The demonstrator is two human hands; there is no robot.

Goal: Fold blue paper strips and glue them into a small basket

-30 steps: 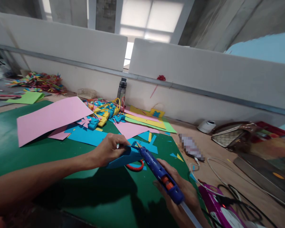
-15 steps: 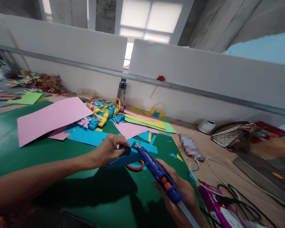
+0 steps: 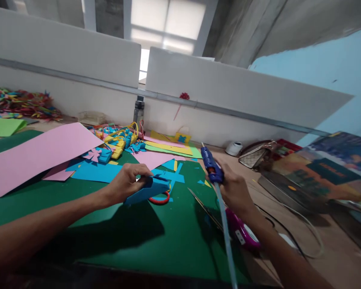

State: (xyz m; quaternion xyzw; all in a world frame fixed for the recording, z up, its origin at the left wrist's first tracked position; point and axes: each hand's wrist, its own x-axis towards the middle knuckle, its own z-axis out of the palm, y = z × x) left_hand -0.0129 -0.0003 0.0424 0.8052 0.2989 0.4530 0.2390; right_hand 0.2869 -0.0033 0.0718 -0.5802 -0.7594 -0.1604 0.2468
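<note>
My left hand [image 3: 130, 180] pinches the edge of a folded blue foam or paper piece [image 3: 149, 190], held above the green mat [image 3: 114, 249]. In my right hand [image 3: 234, 184] is a blue hot glue gun [image 3: 209, 162], its tip pointing up and away, apart from the blue piece. A long clear glue stick [image 3: 227, 237] hangs out of its back end. Behind the blue piece shows a red ring-shaped handle [image 3: 160, 200]. Scissor blades [image 3: 203, 204] lie on the mat below the glue gun.
Pink sheets [image 3: 48, 154], blue sheets [image 3: 92, 172] and small yellow and blue bags [image 3: 117, 144] lie across the mat. A bottle [image 3: 138, 110] stands by the wall. To the right are a purple power strip [image 3: 242, 230], cables, a handbag [image 3: 257, 154] and a grey case [image 3: 289, 192].
My right hand has drawn the glue gun away from the blue piece, to the right and up. The view has turned right, and the scissor blades now show.
</note>
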